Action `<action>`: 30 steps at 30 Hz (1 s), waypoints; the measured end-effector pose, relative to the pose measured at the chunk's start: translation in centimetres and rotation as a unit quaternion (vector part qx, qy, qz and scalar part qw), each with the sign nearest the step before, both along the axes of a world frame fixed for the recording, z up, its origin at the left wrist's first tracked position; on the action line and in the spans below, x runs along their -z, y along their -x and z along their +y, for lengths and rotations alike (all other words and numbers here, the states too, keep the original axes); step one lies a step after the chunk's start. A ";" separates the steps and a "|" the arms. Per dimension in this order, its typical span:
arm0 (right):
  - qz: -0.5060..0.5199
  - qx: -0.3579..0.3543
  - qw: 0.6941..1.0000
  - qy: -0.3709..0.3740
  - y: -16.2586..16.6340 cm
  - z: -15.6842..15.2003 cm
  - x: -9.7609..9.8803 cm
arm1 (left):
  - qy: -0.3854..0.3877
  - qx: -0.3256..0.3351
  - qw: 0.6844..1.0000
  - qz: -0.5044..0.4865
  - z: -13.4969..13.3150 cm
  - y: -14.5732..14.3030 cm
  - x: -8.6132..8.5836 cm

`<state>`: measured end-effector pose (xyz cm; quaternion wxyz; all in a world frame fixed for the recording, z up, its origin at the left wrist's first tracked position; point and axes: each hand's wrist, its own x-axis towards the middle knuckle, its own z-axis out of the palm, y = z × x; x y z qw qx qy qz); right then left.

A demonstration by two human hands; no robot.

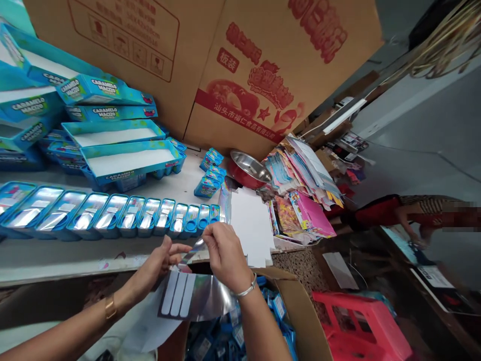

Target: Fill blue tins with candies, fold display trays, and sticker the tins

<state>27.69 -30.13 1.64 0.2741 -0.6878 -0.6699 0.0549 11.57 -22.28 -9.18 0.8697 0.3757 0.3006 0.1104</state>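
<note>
My left hand (160, 263) is closed at the upper edge of a silver sticker sheet (210, 300) with several white label strips on its left part. My right hand (227, 255) pinches a narrow shiny strip (193, 250), which stretches across toward the left fingertips. A whitish backing sheet (152, 321) hangs below my left hand. Just beyond the hands, a row of blue plastic containers (110, 213) runs along the table; most have shiny silver strips on their tops. Underneath the sheet, a cardboard box (308, 311) holds many small blue packages (278, 306).
Blue display trays (128, 158) are stacked at the left. A large carton (240, 75) stands behind the table (180, 185), near a metal bowl (250, 168) and piled printed bags (300, 165). A red plastic stool (361, 326) is at lower right. Another person (406, 215) works farther right.
</note>
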 end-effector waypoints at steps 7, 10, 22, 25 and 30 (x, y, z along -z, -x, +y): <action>-0.006 -0.077 0.993 0.087 -2.4 3.8 0.1 | -0.167 -0.009 0.984 0.062 -0.9 -1.8 -2.6; -0.020 -0.080 0.991 0.106 -2.9 5.5 0.5 | -0.159 -0.047 0.983 0.076 -1.1 -2.5 -1.7; -0.197 -0.067 0.971 0.118 -2.9 8.4 3.0 | -0.151 -0.088 0.980 0.091 -0.9 -3.5 0.2; -0.200 -0.066 0.972 0.109 -3.0 8.6 3.9 | -0.142 -0.093 0.980 0.104 -0.5 -3.8 1.0; -0.132 -0.069 0.983 0.108 -3.5 8.9 4.8 | -0.154 -0.105 0.974 0.128 0.1 -4.5 2.6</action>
